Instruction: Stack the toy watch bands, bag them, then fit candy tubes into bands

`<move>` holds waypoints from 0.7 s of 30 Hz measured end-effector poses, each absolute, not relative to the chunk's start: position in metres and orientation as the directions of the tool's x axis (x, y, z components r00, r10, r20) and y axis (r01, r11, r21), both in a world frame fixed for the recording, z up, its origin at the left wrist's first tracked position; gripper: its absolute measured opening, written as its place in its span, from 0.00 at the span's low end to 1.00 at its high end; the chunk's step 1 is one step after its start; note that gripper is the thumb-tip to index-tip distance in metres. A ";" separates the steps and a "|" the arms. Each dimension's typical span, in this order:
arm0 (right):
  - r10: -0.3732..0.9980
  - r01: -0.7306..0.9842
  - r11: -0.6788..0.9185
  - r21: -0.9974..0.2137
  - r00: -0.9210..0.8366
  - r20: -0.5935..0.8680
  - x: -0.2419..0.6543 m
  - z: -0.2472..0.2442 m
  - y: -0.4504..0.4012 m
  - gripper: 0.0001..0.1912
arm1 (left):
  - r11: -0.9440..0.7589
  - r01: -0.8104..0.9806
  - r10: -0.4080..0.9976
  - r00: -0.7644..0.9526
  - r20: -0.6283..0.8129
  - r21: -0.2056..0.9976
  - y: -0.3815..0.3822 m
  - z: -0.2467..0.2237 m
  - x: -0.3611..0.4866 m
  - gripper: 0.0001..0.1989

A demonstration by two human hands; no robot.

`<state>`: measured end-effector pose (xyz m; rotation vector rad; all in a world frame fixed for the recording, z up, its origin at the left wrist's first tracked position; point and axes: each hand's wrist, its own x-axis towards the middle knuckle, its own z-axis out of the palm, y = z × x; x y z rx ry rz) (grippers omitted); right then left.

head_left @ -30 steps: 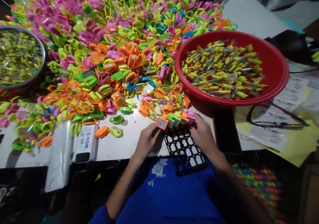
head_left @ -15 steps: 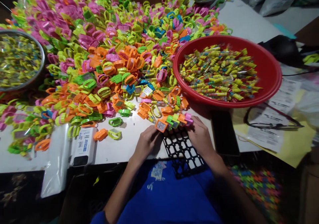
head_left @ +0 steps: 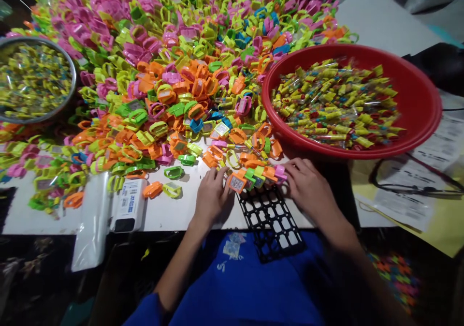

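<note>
A short row of toy watches, orange (head_left: 237,182), green, yellow and pink (head_left: 280,172), sits at the far end of a black plastic grid tray (head_left: 270,217). My left hand (head_left: 212,198) has its fingers bent in at the orange end of the row. At the pink end, my right hand (head_left: 308,183) grips with thumb and curled fingers; its exact contact is partly hidden. The tray overhangs the table edge toward my blue shirt. Just beyond the row lie loose orange toy watches (head_left: 253,160) and small wrapped candy tubes.
A large heap of coloured toy watches (head_left: 188,81) covers the table's back and left. A red basin (head_left: 422,108) of yellow-wrapped tubes stands right, a metal bowl (head_left: 70,81) left. A white box (head_left: 128,205), clear bags (head_left: 90,224) and glasses (head_left: 413,188) lie near the front edge.
The view has shifted, so most things sit differently in the picture. My left fingers have risen a little around the orange end, and my right hand has eased slightly outward. The row stays on the tray.
</note>
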<state>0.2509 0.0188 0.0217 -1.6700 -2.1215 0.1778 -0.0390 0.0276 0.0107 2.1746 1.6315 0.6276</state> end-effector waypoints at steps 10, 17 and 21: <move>0.949 -0.039 -0.252 -0.967 0.183 -0.255 0.274 0.051 -0.041 0.19 | 0.080 0.849 0.982 -0.157 0.105 0.522 0.038 0.014 -0.054 0.09; 0.965 -0.025 -0.113 -0.993 0.236 -0.116 0.223 0.042 -0.068 0.05 | 0.071 0.146 0.961 -0.276 -0.029 0.987 0.015 0.026 -0.055 0.22; 0.981 0.045 -0.085 -0.995 0.178 -0.076 0.212 0.033 -0.067 0.05 | -0.015 0.025 0.960 -0.278 0.021 1.000 -0.027 0.025 -0.038 0.28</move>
